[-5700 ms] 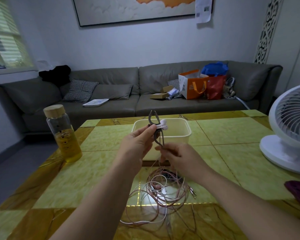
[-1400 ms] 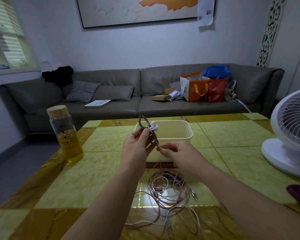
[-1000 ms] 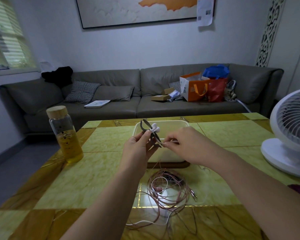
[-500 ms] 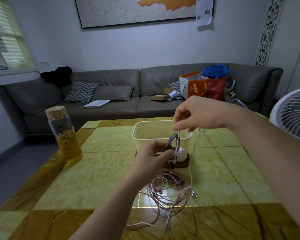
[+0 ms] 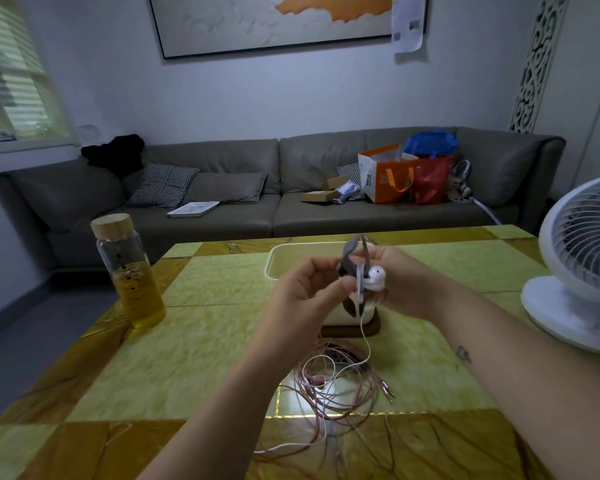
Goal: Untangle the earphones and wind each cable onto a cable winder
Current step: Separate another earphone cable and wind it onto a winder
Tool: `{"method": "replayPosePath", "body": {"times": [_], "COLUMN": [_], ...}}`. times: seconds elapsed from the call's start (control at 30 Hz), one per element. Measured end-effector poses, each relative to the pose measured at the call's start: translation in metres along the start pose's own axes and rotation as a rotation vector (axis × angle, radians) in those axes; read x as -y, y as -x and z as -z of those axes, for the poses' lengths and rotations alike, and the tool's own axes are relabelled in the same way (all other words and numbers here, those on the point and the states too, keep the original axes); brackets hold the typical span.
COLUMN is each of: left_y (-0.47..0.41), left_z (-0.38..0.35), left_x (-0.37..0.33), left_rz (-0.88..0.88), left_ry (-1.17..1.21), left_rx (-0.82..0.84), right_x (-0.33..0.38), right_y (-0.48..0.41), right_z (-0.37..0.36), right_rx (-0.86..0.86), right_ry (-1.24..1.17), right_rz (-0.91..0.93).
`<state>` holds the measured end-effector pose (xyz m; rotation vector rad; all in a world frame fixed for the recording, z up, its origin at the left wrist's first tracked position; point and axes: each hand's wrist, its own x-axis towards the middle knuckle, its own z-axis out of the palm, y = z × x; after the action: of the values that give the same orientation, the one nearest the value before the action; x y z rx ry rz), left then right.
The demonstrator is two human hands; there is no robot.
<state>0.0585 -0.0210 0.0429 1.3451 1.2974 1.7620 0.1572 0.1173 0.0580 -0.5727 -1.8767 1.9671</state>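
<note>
In front of the cream tub [image 5: 291, 259], the left hand [image 5: 305, 289] pinches a grey cable winder [image 5: 351, 265]; the right hand [image 5: 407, 285] grips white earbuds [image 5: 374, 276] against it. Tangled cables [image 5: 340, 381] lie on the worktop [image 5: 187, 358], nearer than the tub.

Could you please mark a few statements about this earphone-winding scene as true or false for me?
1. The left hand and the right hand hold the grey cable winder up off the table. True.
2. The bottle lies on its side. False: the glass bottle stands upright, with its lid on.
3. A white cable hangs from the cable winder down to the tangle on the table. True.
4. The tangle lies inside the tub. False: it lies on the table, in front of the cream tub.
</note>
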Motion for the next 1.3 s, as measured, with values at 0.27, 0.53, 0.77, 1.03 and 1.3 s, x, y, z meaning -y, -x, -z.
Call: {"method": "replayPosePath", "body": {"times": [0.27,0.53,0.77,1.03,1.3], "left_y": [-0.009,-0.014,-0.013,-0.015,-0.006], "left_z": [0.008,0.018,0.018,0.013,0.004], "left_x": [0.011,0.017,0.015,0.027,0.031], "left_rz": [0.097,0.25,0.292,0.301,0.158], "left_ry": [0.287,0.369,0.441,0.329,-0.256], "left_rx": [-0.245,-0.396,-0.329,-0.485,-0.364], "right_x": [-0.042,-0.036,-0.026,0.005,0.051], "right_y": [0.0,0.011,0.017,0.032,0.038], "right_z": [-0.041,-0.044,-0.04,-0.049,-0.035], "right_rx": [-0.13,-0.211,-0.092,-0.001,-0.211], "right_ry": [-0.284,0.221,0.408,1.086,1.428], "right_rz": [0.052,0.121,0.063,0.15,0.212]}}
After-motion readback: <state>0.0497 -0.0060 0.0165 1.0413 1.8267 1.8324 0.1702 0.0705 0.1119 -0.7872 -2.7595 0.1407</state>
